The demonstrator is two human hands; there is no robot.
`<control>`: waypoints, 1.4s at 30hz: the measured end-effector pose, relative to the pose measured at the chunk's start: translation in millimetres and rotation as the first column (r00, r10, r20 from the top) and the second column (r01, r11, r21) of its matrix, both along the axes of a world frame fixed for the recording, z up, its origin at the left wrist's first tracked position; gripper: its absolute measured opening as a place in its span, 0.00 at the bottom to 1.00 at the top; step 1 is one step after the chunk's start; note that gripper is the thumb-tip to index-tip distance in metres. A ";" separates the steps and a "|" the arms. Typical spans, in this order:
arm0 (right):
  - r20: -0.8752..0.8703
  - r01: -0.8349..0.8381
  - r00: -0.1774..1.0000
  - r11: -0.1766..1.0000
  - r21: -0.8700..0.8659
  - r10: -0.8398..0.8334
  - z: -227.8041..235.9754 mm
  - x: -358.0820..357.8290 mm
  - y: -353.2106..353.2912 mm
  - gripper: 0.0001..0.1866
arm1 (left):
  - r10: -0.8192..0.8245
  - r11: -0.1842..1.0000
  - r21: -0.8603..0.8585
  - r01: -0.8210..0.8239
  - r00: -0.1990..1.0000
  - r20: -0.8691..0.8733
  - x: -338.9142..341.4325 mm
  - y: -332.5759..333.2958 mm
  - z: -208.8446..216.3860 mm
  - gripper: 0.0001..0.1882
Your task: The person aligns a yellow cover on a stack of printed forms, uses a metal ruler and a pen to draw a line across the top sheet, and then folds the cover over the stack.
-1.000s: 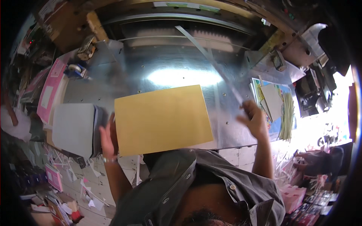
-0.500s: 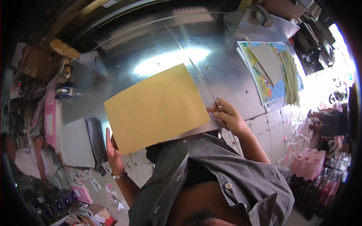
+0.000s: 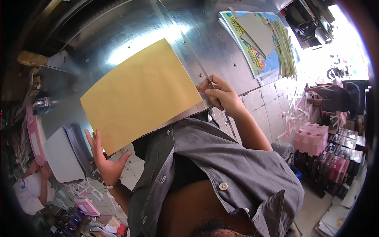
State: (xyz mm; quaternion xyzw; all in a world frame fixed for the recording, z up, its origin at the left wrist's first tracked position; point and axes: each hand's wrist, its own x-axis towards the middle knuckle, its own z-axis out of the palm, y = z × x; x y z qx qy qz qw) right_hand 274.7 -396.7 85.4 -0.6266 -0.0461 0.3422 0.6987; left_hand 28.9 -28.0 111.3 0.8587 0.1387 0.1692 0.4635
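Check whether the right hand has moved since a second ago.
Yes: the right hand moved left, away from the colourful sheets, toward the yellow sheet.

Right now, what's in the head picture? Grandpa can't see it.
A yellow sheet covers part of a shiny metal table. The right hand pinches a long thin strip; the left hand is open near the sheet's lower left corner.

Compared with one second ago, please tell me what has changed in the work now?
The right hand, still holding the long thin strip, has moved inward to the right edge of the yellow sheet. The left hand has shifted to its near left corner, thumb spread. The whole view turned. The pale stack remains at left.
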 end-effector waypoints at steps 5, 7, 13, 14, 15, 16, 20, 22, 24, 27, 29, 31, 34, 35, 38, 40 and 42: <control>0.002 0.070 0.998 0.997 0.014 -0.070 -9.3 -2.8 -2.5 0.09 | -0.113 0.837 0.525 0.157 0.987 -0.115 13.0 -7.0 28.9 0.40; -0.007 0.066 0.998 0.997 0.042 -0.066 -10.1 -1.5 -3.9 0.08 | -0.112 0.842 0.511 0.174 0.982 -0.151 18.4 -8.1 35.7 0.36; -0.018 0.098 0.995 0.995 -0.009 -0.098 -8.2 -3.3 -0.6 0.08 | -0.090 0.857 0.482 0.185 0.973 -0.214 25.0 -3.6 44.3 0.27; -0.028 0.082 0.996 0.997 0.004 -0.082 -8.0 -3.5 -0.8 0.08 | -0.101 0.860 0.472 0.195 0.971 -0.216 27.5 -3.9 45.9 0.26; -0.004 0.101 0.995 0.995 -0.010 -0.101 -8.3 -4.3 -1.0 0.08 | -0.082 0.857 0.482 0.184 0.971 -0.225 28.2 -3.3 47.6 0.26; 0.020 0.120 0.993 0.992 -0.023 -0.120 -8.8 -4.2 -0.3 0.09 | -0.099 0.851 0.486 0.198 0.970 -0.223 28.1 -2.5 49.4 0.25; 0.025 0.076 0.997 0.997 -0.015 -0.075 -10.8 0.6 -1.7 0.08 | -0.117 0.846 0.485 0.223 0.964 -0.239 29.5 -2.3 53.3 0.23; 0.017 0.079 0.997 0.997 -0.007 -0.079 -9.4 0.4 -0.4 0.07 | -0.117 0.845 0.484 0.227 0.962 -0.247 29.2 -1.1 53.7 0.22; 0.013 0.087 0.996 0.996 -0.014 -0.087 -8.9 0.6 -0.2 0.06 | -0.136 0.847 0.468 0.251 0.955 -0.265 29.0 1.8 54.3 0.21; 0.022 0.089 0.996 0.996 -0.020 -0.088 -8.3 1.5 -2.4 0.06 | -0.154 0.868 0.419 0.265 0.948 -0.279 30.9 3.0 56.6 0.23; 0.024 0.086 0.996 0.996 -0.024 -0.085 -10.9 1.4 -2.1 0.06 | -0.162 0.861 0.429 0.275 0.946 -0.281 29.2 5.5 57.8 0.21; 0.022 0.079 0.997 0.997 -0.022 -0.078 -14.3 2.4 -2.5 0.09 | -0.179 0.853 0.434 0.291 0.943 -0.280 27.7 8.2 58.1 0.18; 0.012 0.049 0.999 0.999 -0.002 -0.049 -11.4 3.9 -2.3 0.09 | -0.217 0.870 0.384 0.310 0.939 -0.265 26.5 12.6 55.9 0.14; 0.011 0.049 0.999 0.999 -0.003 -0.049 -11.2 3.8 -1.8 0.09 | -0.218 0.870 0.388 0.306 0.942 -0.255 25.9 13.3 55.7 0.12; 0.015 0.067 0.998 0.998 -0.011 -0.067 -10.6 3.3 -0.6 0.09 | -0.206 0.889 0.366 0.276 0.954 -0.219 27.2 12.6 56.7 0.08; 0.009 0.072 0.997 0.997 -0.007 -0.072 -10.1 3.3 0.0 0.09 | -0.191 0.906 0.342 0.249 0.962 -0.194 27.9 12.7 58.0 0.07; 0.009 0.072 0.997 0.997 -0.004 -0.072 -13.2 3.9 -1.4 0.09 | -0.176 0.924 0.308 0.227 0.967 -0.184 29.2 15.9 58.5 0.06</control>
